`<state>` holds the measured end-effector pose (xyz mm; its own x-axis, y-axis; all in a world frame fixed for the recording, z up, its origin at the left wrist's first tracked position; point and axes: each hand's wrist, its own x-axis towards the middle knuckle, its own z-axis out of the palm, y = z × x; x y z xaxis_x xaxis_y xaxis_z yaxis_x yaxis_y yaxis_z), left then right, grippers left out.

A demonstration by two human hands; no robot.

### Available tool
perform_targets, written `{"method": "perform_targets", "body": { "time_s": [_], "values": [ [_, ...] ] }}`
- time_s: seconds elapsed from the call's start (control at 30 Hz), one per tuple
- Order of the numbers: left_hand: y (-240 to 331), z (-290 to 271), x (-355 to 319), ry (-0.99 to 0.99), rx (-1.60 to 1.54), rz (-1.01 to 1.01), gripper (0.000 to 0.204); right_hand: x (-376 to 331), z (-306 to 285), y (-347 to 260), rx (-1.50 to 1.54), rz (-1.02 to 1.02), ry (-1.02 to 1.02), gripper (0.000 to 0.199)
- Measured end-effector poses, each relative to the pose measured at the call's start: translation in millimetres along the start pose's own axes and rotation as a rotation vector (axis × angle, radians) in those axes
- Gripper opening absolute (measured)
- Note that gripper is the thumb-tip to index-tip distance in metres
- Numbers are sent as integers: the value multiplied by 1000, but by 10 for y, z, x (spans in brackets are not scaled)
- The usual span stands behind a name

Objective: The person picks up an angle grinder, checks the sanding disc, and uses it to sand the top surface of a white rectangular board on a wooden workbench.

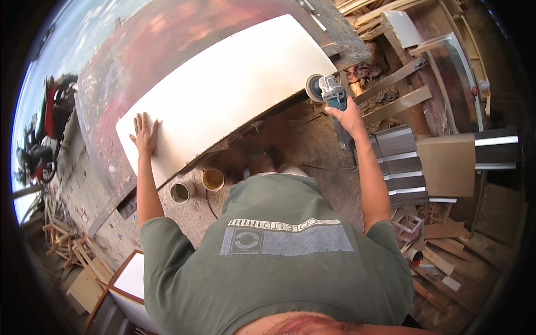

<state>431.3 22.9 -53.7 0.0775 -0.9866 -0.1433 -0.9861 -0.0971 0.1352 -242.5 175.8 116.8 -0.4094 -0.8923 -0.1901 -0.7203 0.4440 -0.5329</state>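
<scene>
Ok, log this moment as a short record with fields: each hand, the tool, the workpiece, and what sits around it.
left hand: left hand pressed flat, fingers spread, on the white panel
right hand: right hand gripping the angle grinder
tool: disc at the panel's right edge
workpiece: large white panel lying on a reddish worktop
below: two open tins on the dirt floor
right side: folded metal sheets, wood offcuts
far left: parked motorbike

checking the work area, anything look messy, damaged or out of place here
Wood offcuts lie scattered over the dirt floor, and two open tins sit under the white panel's edge. The panel itself looks undamaged.
</scene>
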Motion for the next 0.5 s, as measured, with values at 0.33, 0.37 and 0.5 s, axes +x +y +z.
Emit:
{"method": "perform_targets", "body": {
  "time_s": [0.33, 0.37, 0.5],
  "values": [
    [-1423, 132, -2142, 246, -189, -474, 87, -63, 606, -860, -165, -213, -330, 78],
    [-1443, 164, -2372, 395, -246, -489, 81, -121, 664, -975, -183, -241, -369, 77],
    [-1451, 436, -3159, 584, -405, -734, 55, -425, 1044, -1463, -195, -393, -498, 79]
  ]
}}
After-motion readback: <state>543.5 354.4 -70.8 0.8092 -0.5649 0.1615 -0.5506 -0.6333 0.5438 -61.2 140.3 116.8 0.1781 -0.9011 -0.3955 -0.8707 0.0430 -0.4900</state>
